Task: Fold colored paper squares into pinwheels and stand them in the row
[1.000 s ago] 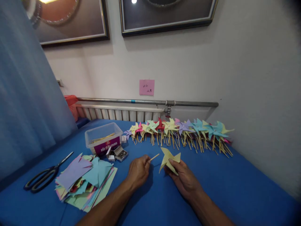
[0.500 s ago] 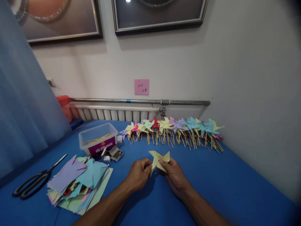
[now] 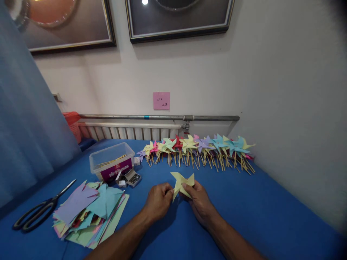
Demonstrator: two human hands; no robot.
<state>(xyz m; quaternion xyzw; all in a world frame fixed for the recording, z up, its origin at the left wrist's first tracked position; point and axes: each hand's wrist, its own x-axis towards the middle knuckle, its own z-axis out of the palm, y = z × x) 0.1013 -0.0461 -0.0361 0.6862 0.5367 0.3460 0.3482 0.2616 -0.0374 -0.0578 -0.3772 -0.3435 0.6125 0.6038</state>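
Observation:
A yellow paper pinwheel (image 3: pixel 182 182) is held between both hands just above the blue table (image 3: pixel 271 213). My right hand (image 3: pixel 199 204) pinches its middle with thumb and fingers. Closed beside the pinwheel's left edge, my left hand (image 3: pixel 158 201) grips a thin wooden stick that is now hidden behind the paper and fingers. The two hands nearly touch.
A row of finished pinwheels on sticks (image 3: pixel 197 150) lies along the far edge by the wall. At the left are a clear plastic box of sticks (image 3: pixel 112 164), small pin boxes (image 3: pixel 130 177), a stack of cut coloured paper (image 3: pixel 90 213) and black scissors (image 3: pixel 38 211).
My left hand has brought the stick rightward to the pinwheel, so the stick's tip no longer shows. The hands have closed together; the view has shifted slightly.

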